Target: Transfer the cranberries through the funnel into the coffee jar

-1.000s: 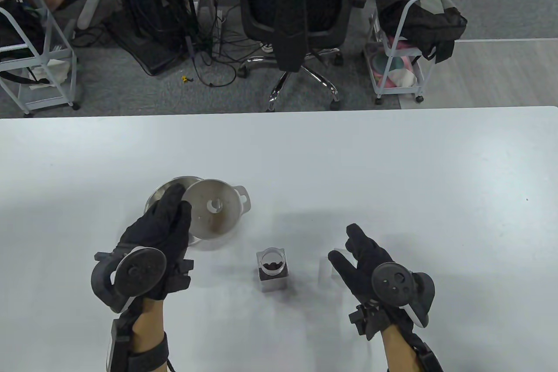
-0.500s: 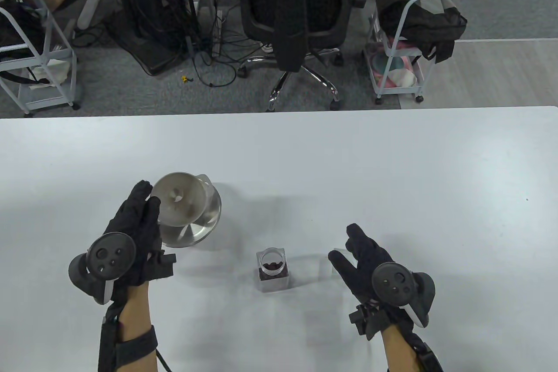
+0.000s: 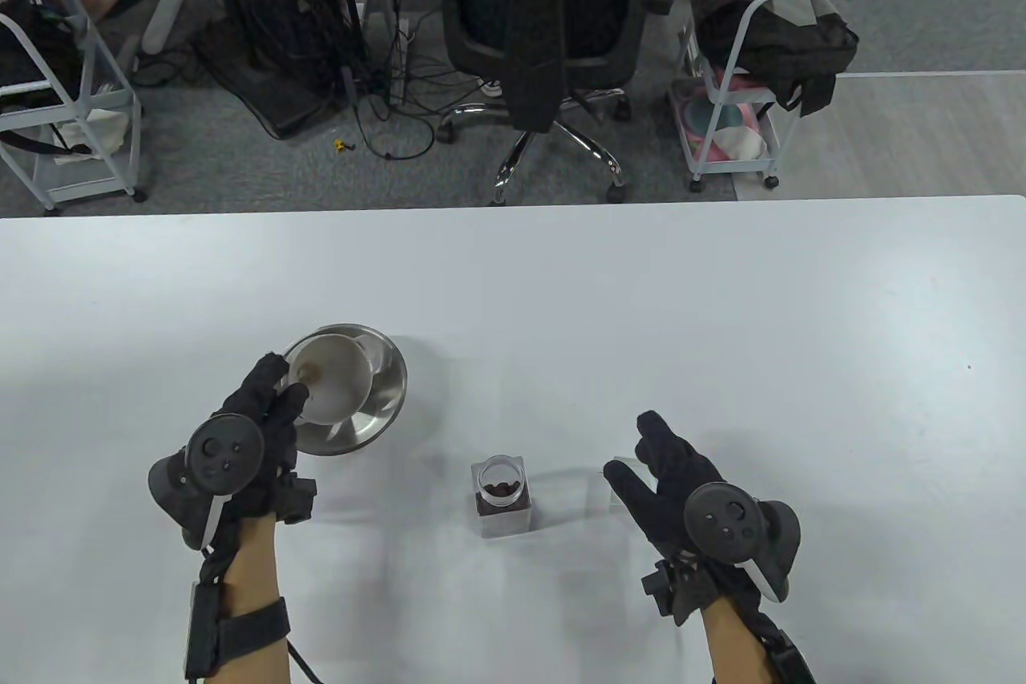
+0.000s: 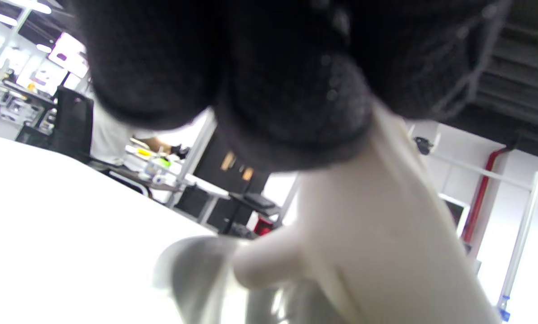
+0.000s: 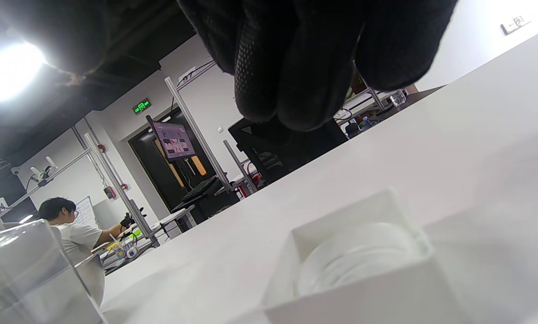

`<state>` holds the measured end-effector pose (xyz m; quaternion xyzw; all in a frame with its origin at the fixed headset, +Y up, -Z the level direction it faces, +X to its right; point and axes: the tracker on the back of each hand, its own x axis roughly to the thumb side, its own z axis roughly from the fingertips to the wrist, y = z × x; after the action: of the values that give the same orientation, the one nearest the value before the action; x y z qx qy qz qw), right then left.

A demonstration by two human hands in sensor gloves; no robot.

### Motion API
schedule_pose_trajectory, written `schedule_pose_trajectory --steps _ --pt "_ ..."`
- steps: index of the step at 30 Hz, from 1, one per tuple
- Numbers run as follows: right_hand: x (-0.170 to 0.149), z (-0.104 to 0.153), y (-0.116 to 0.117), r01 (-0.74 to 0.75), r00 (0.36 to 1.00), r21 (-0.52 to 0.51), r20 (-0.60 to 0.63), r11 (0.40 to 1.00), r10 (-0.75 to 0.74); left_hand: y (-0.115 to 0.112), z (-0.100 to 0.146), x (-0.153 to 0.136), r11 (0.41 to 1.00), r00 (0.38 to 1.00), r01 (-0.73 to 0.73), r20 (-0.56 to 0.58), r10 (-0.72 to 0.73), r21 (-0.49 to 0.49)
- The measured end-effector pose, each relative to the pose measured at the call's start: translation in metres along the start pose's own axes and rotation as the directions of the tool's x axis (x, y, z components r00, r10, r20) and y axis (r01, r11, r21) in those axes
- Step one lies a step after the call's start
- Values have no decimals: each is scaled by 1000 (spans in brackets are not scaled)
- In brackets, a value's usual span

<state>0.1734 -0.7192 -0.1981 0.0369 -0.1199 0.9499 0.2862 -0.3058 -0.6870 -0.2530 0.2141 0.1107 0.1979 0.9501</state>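
Hands working over a white table [image 3: 561,299]: left hand [image 3: 260,427] is gripping a pale cone-shaped funnel [image 3: 329,387] above a round steel bowl [image 3: 385,395], right hand [image 3: 677,475] is hovering with fingers spread, holding nothing, near the square white lid [image 5: 359,265]. Clear square coffee jar [image 3: 503,495] is holding dark cranberries [image 3: 501,489]; capping it likely comes next.

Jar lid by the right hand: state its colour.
White lid, clearest in the right wrist view.

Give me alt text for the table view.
A gloved left hand holds a metal funnel over a steel bowl on a white table. A small jar holding cranberries stands between both hands; the right hand hovers open.
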Motion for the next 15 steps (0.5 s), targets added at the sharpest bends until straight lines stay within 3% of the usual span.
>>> schedule_pose_trajectory --steps 15 --pt "0 0 0 1 1000 -2 1 1000 -1 -20 2 4 990 995 95 47 -90 -103"
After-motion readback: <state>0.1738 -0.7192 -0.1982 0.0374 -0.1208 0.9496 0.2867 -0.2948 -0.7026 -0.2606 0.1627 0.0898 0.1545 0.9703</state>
